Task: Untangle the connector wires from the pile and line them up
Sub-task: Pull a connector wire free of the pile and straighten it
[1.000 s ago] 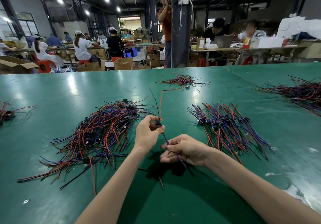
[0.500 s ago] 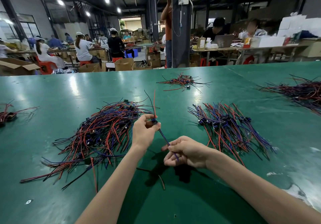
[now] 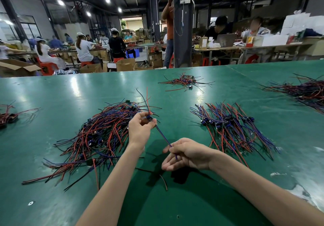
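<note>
Connector wire (image 3: 163,137) held taut above the table (image 3: 52,94) between my hands: left hand (image 3: 140,131) pinches its blue plug (image 3: 149,118), right hand (image 3: 188,154) pinches the tail. Seems light and floppy; plug gives firmest hold.

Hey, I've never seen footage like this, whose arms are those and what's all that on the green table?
No machine here: a person wears a camera on the head, so you look down at their own bare arms. The left hand pinches the plug of one connector wire; the right hand pinches its blue lead lower down. On the green table a tangled pile lies to the left, a neater lined-up bunch to the right.
</note>
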